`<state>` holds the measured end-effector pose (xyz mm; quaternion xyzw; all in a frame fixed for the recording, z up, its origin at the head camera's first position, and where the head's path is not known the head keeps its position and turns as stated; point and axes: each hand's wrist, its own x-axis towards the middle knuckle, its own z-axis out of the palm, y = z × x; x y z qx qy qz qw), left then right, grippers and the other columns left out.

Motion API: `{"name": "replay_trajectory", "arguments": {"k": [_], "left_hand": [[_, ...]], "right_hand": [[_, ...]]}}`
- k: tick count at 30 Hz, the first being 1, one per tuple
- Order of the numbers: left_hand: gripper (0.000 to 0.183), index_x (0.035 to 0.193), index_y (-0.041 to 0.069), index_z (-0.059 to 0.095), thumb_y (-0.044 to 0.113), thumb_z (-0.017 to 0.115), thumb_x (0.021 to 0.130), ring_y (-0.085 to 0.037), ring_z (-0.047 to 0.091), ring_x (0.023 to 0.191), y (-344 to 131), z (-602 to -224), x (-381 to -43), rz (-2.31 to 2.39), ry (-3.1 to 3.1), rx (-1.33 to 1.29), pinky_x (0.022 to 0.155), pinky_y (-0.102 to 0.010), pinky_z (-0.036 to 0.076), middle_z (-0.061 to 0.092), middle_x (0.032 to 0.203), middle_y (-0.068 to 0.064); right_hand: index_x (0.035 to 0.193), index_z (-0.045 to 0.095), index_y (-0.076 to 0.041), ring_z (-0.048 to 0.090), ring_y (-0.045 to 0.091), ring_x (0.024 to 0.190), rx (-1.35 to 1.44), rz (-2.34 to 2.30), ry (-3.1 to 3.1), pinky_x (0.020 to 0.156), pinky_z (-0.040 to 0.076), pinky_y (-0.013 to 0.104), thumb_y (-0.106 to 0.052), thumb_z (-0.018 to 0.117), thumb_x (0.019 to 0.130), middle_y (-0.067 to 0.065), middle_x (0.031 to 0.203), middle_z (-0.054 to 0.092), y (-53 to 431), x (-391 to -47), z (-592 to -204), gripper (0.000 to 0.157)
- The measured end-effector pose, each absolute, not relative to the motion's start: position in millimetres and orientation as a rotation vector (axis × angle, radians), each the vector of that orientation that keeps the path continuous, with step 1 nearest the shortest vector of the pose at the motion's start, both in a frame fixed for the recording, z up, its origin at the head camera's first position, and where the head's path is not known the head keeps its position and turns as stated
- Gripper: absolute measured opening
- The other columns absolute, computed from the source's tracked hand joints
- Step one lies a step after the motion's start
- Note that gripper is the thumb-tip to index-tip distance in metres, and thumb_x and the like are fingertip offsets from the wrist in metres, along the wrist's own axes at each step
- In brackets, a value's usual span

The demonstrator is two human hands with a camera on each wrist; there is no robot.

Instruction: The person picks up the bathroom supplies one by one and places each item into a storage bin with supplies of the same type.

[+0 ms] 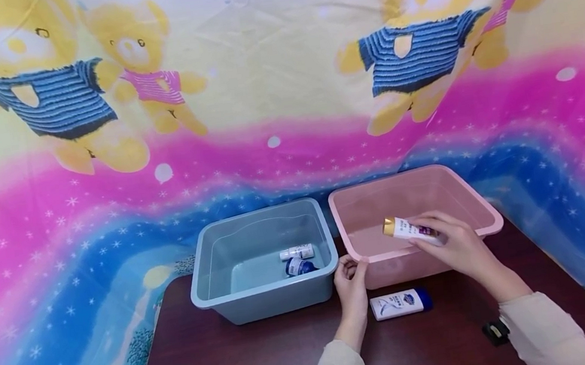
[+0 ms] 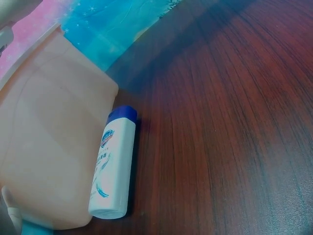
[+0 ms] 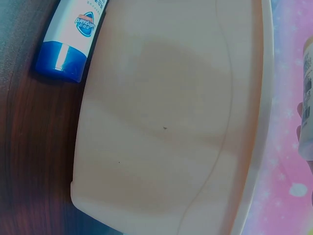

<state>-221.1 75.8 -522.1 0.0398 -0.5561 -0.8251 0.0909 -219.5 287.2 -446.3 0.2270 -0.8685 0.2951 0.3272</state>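
My right hand grips a white bottle with a gold cap, tilted above the pink plastic bin. In the right wrist view part of this bottle shows at the right edge. My left hand is at the pink bin's near left corner, its curled fingers and thumb at the rim; its grip is partly hidden. Below the pink bin a white bottle with a blue cap lies flat on the table. The left wrist view shows the same blue-capped bottle beside the bin wall.
To the left stands a grey-blue bin, holding a small white bottle and a dark blue bottle. Both bins stand on a dark wooden table. A cloth printed with bears hangs behind.
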Motion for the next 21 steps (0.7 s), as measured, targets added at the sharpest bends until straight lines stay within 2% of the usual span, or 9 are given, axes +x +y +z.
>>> {"name": "replay_trajectory", "arguments": {"k": [11,21], "left_hand": [[0.022,0.100,-0.003,0.058,0.007,0.070,0.085,-0.011,0.054,0.080,76,-522,-221,-2.449,-1.636,0.090,0.072,-0.017,0.046,0.057,0.089,-0.001],[0.023,0.102,-0.001,0.059,0.009,0.071,0.085,-0.016,0.053,0.086,77,-521,-219,-2.422,-1.681,0.140,0.074,-0.018,0.047,0.057,0.091,-0.001]], "right_hand": [[0.109,0.075,-0.005,0.061,0.019,0.087,0.612,0.770,-2.293,0.076,0.041,0.005,-0.001,0.089,0.066,0.007,0.109,0.067,285,-236,-444,0.046],[0.110,0.075,-0.005,0.062,0.019,0.085,0.600,0.816,-2.303,0.070,0.043,0.007,-0.003,0.088,0.069,0.008,0.108,0.066,281,-249,-448,0.043]]}}
